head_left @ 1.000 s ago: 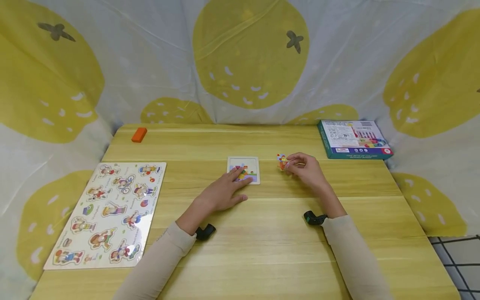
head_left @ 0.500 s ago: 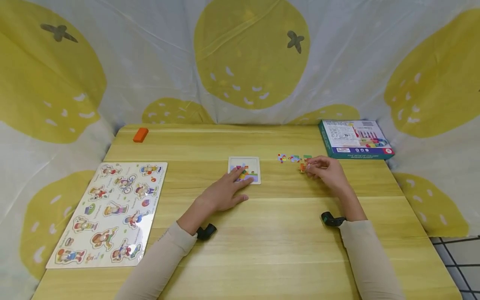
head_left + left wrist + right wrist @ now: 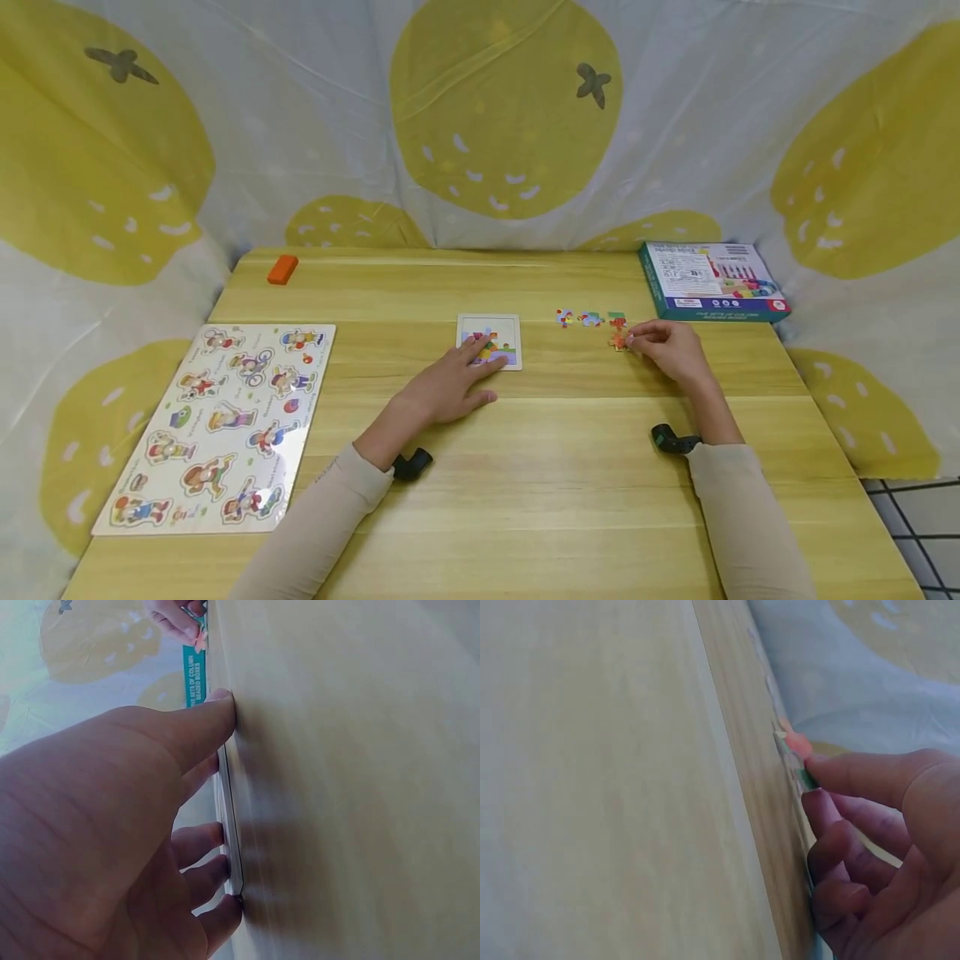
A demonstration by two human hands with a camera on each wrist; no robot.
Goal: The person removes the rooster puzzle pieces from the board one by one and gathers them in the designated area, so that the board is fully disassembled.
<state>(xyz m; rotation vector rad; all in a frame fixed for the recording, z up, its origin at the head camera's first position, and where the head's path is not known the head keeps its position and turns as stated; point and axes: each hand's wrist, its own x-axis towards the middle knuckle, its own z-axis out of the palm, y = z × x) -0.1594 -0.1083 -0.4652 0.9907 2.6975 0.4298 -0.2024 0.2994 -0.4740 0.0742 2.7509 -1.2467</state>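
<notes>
My left hand (image 3: 450, 386) lies palm down, its spread fingers resting on a small framed jigsaw puzzle (image 3: 513, 328) that is partly filled. In the left wrist view the puzzle's edge (image 3: 230, 825) shows under the fingertips. My right hand (image 3: 671, 348) pinches an orange jigsaw piece (image 3: 618, 340) between thumb and fingers, low over the table. Just behind that piece lies a red and green jigsaw piece (image 3: 617, 319). To its left are a blue and green piece (image 3: 591, 319) and a lilac piece (image 3: 564, 317), in a row.
A large picture board (image 3: 217, 429) with figures of children lies at the left of the table (image 3: 525, 500). An orange block (image 3: 282, 270) sits at the back left. At the back right is a flat box (image 3: 712, 283), and a patterned cloth (image 3: 337, 125) hangs behind.
My right hand has moved right with the orange piece, away from the lilac piece and past the blue and green one. The left hand stays on the puzzle.
</notes>
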